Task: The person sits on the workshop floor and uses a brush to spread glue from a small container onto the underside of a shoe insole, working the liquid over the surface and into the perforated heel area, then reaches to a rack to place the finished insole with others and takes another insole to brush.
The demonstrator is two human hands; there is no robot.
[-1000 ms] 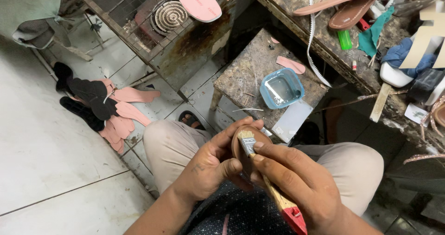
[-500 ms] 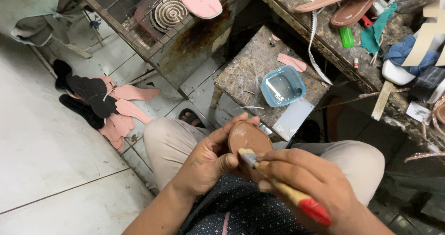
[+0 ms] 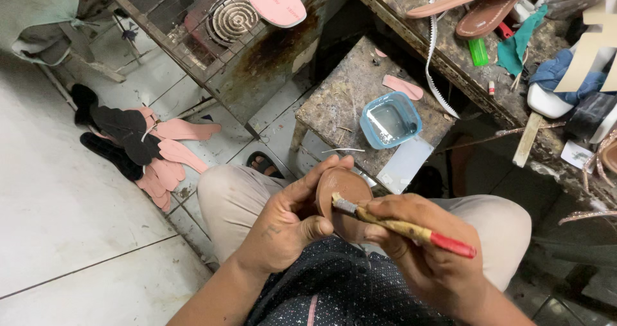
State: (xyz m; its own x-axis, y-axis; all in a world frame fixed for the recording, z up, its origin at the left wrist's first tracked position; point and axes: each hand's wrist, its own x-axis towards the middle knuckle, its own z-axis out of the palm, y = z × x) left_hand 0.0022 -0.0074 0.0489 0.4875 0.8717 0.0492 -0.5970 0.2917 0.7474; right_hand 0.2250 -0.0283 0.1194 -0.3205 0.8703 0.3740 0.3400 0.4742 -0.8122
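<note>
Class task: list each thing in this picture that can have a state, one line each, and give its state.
Left hand: holding the brown sole piece.
Right hand: gripping the brush.
Brown sole piece: held up, brush tip on it.
Brush: tilted, red end outward.
Blue tub: open, on the stone block.
Pink insoles: piled on the floor.

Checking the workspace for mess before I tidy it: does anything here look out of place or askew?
Yes: pink and black sole cut-outs lie fanned in a loose heap on the floor tiles, not stacked. A pink sole overhangs the metal rack's edge.
</note>
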